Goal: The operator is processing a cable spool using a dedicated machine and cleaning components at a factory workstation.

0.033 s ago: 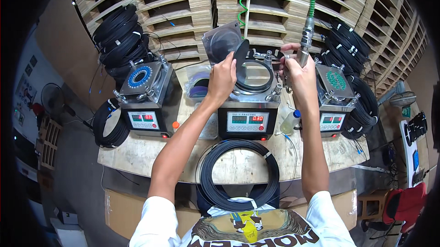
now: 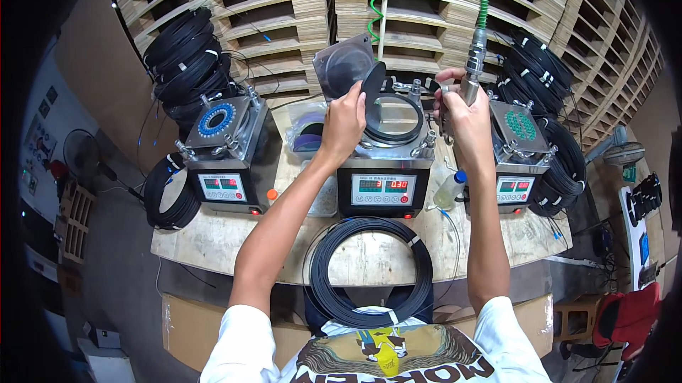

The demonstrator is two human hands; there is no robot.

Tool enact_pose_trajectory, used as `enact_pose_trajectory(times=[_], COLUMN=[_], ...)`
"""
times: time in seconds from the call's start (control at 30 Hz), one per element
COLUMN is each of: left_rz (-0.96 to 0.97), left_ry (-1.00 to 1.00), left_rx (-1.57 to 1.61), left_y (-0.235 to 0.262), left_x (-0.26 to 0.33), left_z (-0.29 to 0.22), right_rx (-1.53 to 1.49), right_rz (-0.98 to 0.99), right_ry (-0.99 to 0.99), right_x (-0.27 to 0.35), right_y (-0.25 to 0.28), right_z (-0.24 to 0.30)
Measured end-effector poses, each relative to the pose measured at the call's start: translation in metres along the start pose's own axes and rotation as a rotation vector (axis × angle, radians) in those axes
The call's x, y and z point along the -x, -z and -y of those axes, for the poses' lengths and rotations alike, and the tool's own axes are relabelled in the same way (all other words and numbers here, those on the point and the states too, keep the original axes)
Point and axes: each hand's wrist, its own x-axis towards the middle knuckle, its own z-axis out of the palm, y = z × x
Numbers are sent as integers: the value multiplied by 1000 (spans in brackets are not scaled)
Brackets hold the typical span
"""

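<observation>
My left hand (image 2: 345,126) pinches the edge of a thin dark round disc (image 2: 376,79), which it holds tilted up on edge. The disc is above the left side of the middle polishing machine (image 2: 344,191), whose round black-rimmed platen (image 2: 420,122) lies uncovered. In my right hand (image 2: 465,119) is a metal air blow gun (image 2: 469,89), joined to a green coiled hose (image 2: 484,0). The fingers wrap its grip, and the gun's lower part is partly hidden. Behind my left hand, a square plate with a round centre (image 2: 341,63) leans upright.
Similar machines stand left (image 2: 218,164) and right (image 2: 529,163), topped with blue and green connector rings. A black cable coil (image 2: 320,269) lies at the table's front edge. More coils (image 2: 181,53) are stacked behind. A bottle with a blue cap (image 2: 447,191) stands beside the middle machine.
</observation>
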Motion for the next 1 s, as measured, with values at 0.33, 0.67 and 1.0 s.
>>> enact_pose_trajectory(times=[0.33, 0.67, 1.0], left_rz=[115, 347, 680], left_ry=[-28, -87, -397], left_rx=[86, 11, -138], left_y=[6, 19, 10], left_x=[-35, -48, -41], left_z=[24, -2, 0], right_rx=[-178, -154, -107], right_rz=[63, 151, 21], right_ry=[121, -115, -96], right_x=[-17, 9, 16], right_y=[-15, 10, 49], right_z=[16, 19, 19])
